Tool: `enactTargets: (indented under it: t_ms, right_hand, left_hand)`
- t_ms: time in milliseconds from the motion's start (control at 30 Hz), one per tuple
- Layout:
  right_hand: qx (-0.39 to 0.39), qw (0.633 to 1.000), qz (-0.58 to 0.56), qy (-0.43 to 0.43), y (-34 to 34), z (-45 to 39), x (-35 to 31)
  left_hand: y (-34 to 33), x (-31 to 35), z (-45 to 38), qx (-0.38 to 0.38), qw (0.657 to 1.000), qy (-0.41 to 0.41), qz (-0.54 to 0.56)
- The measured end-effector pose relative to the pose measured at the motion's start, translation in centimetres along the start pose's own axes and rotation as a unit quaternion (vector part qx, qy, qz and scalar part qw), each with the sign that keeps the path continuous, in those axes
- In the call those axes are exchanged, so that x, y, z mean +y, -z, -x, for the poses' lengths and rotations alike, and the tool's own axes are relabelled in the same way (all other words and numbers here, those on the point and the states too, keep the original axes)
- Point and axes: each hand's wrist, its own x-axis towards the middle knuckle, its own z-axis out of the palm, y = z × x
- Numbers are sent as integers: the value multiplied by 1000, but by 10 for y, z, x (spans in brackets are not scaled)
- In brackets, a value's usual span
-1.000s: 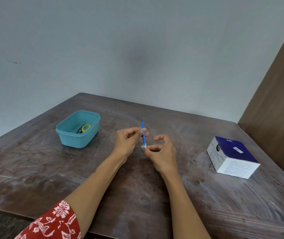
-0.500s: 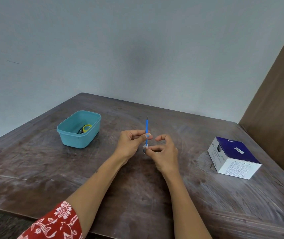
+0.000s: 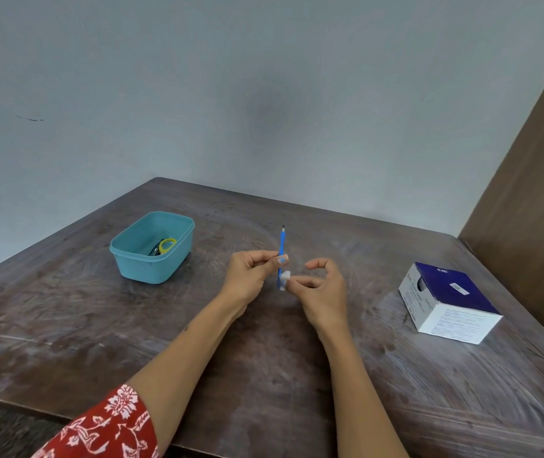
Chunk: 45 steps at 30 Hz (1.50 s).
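Observation:
A thin blue tool (image 3: 282, 242) with a dark pointed tip stands upright above the middle of the wooden table (image 3: 264, 375). My left hand (image 3: 251, 276) pinches its shaft between thumb and fingers. My right hand (image 3: 322, 290) pinches a small white wad (image 3: 285, 277) against the tool's lower end. The bottom of the tool is partly hidden behind the wad and my fingertips.
A teal plastic tub (image 3: 155, 262) with a yellow-handled item (image 3: 167, 245) inside sits to the left. A white and dark blue cardboard box (image 3: 447, 302) lies at the right. A brown panel (image 3: 535, 193) rises along the table's right side; a grey wall stands behind.
The blue tool has turned from a slight left lean to upright. Both hands stayed close together and kept their grips.

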Motion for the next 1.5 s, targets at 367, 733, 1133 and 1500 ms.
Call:
enactTargets:
  t_ms: [367,733,1133,1500]
  right_hand:
    - [76,979,-189,16,3,-1,-10]
    - [97,976,-193,-5,2,0,-12]
    - [128,962,-241,-24,6,-5,-9]
    - [138,948,-284,-32,9,-11,-6]
  left_hand:
    - [-5,-2,10,-101,993,33,-43]
    - [-8,-3,12,-107,991,33,-67]
    - [-6,-7,13,-150,985,33,-78]
    - [-5,-4,15,-175,981,29,-77]
